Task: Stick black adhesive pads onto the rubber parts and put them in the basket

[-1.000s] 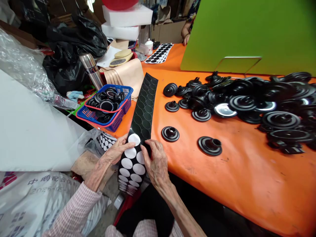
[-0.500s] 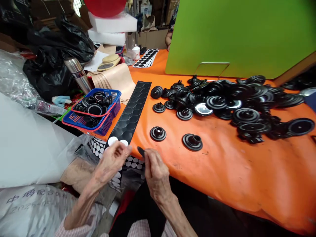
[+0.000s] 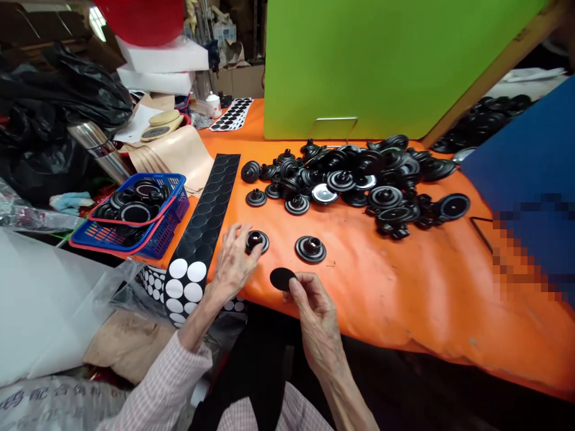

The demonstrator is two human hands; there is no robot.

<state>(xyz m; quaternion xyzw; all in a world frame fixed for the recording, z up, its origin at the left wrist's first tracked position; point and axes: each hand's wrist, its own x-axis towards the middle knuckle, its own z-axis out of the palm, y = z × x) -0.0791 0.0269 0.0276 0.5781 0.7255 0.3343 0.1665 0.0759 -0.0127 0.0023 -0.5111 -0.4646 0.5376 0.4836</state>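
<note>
Between the thumb and fingers of my right hand (image 3: 318,302) is a round black sticker (image 3: 282,279), held by its edge above the front of the table. My left hand (image 3: 235,261) reaches over a black ringed disc with a raised hub (image 3: 257,240), its fingers spread around the part's left side; whether they touch it I cannot tell. A similar black disc (image 3: 310,248) lies hub up to the right. Left of my hands runs a long strip of black round stickers (image 3: 207,206), with white circles bared at its near end, which hangs over the table edge.
Many black discs (image 3: 341,179) are heaped along the back of the orange table (image 3: 404,287), before a green board (image 3: 359,66). A blue basket (image 3: 173,218) of parts stands left. Beyond it are brown sheets (image 3: 188,158), a steel flask (image 3: 99,149) and a blue panel (image 3: 530,173) at right.
My left hand has moved from the strip's near end to the nearer-left disc and opened. My right hand has turned the sticker flatter. The view has swung right.
</note>
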